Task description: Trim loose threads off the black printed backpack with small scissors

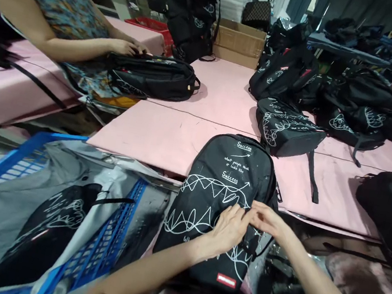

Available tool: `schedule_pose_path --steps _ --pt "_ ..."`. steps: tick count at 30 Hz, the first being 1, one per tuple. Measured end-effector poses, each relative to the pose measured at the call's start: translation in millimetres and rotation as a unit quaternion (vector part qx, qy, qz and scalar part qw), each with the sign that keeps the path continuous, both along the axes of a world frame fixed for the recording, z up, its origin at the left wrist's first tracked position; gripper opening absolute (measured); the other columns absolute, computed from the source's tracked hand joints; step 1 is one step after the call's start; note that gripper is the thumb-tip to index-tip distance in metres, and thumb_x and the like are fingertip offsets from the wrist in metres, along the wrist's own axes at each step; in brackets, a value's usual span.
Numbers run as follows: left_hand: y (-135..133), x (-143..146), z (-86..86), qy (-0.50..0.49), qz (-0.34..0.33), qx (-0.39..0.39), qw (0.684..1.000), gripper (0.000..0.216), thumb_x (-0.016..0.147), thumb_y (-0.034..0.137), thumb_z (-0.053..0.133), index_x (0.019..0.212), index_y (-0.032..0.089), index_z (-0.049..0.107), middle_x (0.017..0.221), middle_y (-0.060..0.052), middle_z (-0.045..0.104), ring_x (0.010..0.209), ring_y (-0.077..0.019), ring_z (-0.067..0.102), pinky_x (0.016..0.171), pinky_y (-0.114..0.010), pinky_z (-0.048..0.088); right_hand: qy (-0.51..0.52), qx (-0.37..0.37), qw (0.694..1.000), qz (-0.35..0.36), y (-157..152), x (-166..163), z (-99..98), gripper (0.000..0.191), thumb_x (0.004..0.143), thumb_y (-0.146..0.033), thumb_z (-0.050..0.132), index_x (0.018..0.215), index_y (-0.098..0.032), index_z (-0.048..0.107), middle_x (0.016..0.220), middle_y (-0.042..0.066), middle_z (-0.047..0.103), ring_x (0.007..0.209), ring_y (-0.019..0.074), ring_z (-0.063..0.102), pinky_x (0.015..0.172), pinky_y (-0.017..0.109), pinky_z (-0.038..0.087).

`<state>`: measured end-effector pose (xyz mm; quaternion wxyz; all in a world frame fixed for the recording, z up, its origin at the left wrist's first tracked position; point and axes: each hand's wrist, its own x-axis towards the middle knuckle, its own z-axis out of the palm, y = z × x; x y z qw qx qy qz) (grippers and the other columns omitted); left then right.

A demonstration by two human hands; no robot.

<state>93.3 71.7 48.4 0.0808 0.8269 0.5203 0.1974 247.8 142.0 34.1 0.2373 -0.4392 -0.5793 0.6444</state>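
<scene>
A black backpack with white scribbled line drawings, the word "Success" and a small red label leans against the table edge, tilted toward me over my lap. Across its front lies my left hand, fingers bent and closed near the bag's right side. My right hand comes in from the right, and its fingertips meet those of the left in a pinch there. What is between the fingertips is hidden. Another black backpack with white drawings lies on the table just beyond, a strap hanging forward.
A pink-covered table spreads ahead. At far left a co-worker's hand rests on a black backpack. A blue basket with a bag inside stands at left. More backpacks and a cardboard box sit behind.
</scene>
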Motion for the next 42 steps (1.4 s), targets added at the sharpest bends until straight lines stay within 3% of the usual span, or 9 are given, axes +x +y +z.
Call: schedule_pose_path --steps 2,4,9,19,25,28,33,38,42 --pt "-7 -5 -6.2 -0.026 0.003 -0.026 0.999 0.038 0.088 0.019 0.041 0.126 0.019 0.04 0.087 -0.004 0.056 0.084 -0.0196 0.051 0.076 -0.035 0.046 -0.039 0.012 0.998 0.049 -14 15 4.0 0.03 0.086 -0.04 0.046 0.105 -0.019 0.058 0.094 0.008 0.064 0.085 0.018 0.063 0.075 0.034 0.052" --pt "-22 -9 -14.6 -0.036 -0.042 -0.043 0.998 0.032 0.089 0.026 0.044 0.12 0.02 0.044 0.088 -0.004 0.057 0.084 -0.0186 0.052 0.076 -0.033 0.046 -0.13 0.1 0.981 0.103 -41 26 0.2 0.034 0.08 -0.04 0.055 0.107 -0.02 0.058 0.099 0.009 0.063 0.091 0.0213 0.061 0.077 0.036 0.051" --pt "-70 -21 -38.8 -0.024 -0.179 -0.05 0.982 0.026 0.083 0.031 0.055 0.106 0.018 0.055 0.109 -0.006 0.058 0.101 -0.0192 0.051 0.085 -0.031 0.045 -0.355 0.332 0.867 0.107 -97 24 -31.8 0.033 0.078 -0.022 0.057 0.11 -0.02 0.054 0.096 0.011 0.062 0.086 0.0237 0.062 0.068 0.035 0.053" --pt "-92 -22 -71.5 -0.105 -0.185 0.071 0.975 0.013 0.085 0.019 0.051 0.094 0.02 0.06 0.105 0.003 0.065 0.102 -0.0161 0.054 0.089 -0.032 0.043 -0.444 0.496 0.732 0.144 -109 20 -33.1 0.018 0.087 -0.016 0.043 0.103 -0.018 0.053 0.088 0.007 0.059 0.079 0.018 0.055 0.059 0.028 0.046" --pt "-86 -19 -63.1 -0.109 -0.223 0.09 0.964 0.018 0.088 0.017 0.045 0.095 0.021 0.061 0.107 0.003 0.065 0.096 -0.0159 0.056 0.081 -0.031 0.045 -0.467 0.478 0.732 0.132 -94 28 -22.9 0.009 0.088 -0.018 0.045 0.091 -0.02 0.053 0.086 0.002 0.053 0.073 0.0131 0.048 0.05 0.022 0.03" --pt "-84 -18 -62.2 -0.111 -0.227 0.054 0.966 0.017 0.088 0.018 0.046 0.096 0.021 0.061 0.107 0.003 0.065 0.098 -0.0163 0.055 0.078 -0.03 0.046 -0.494 0.478 0.72 0.098 -37 27 -6.5 0.011 0.088 -0.017 0.045 0.089 -0.02 0.056 0.086 0.003 0.054 0.074 0.0137 0.047 0.049 0.023 0.025" --pt "-86 -15 -70.0 -0.079 -0.229 0.037 0.97 0.018 0.088 0.019 0.047 0.099 0.022 0.061 0.108 0.002 0.065 0.1 -0.018 0.056 0.077 -0.031 0.048 -0.447 0.47 0.76 -0.024 76 23 11.6 0.013 0.086 -0.026 0.051 0.095 -0.021 0.059 0.096 0.005 0.057 0.088 0.0166 0.049 0.062 0.025 0.035" --pt "-75 -30 -57.1 -0.133 -0.208 0.019 0.969 0.021 0.089 0.02 0.044 0.099 0.024 0.062 0.099 0.002 0.068 0.099 -0.0146 0.057 0.077 -0.026 0.05 -0.307 0.37 0.863 -0.155 108 52 -15.3 0.023 0.086 -0.035 0.048 0.098 -0.02 0.06 0.101 0.003 0.06 0.091 0.0149 0.054 0.078 0.026 0.042" --pt "-25 -76 -31.2 -0.157 -0.074 0.0 0.985 0.025 0.087 0.02 0.045 0.107 0.024 0.059 0.106 -0.001 0.065 0.105 -0.0161 0.055 0.089 -0.029 0.047 -0.363 0.24 0.859 -0.268 96 86 -58.5 0.03 0.086 -0.032 0.044 0.108 -0.016 0.058 0.113 0.011 0.056 0.104 0.0205 0.049 0.088 0.033 0.038"
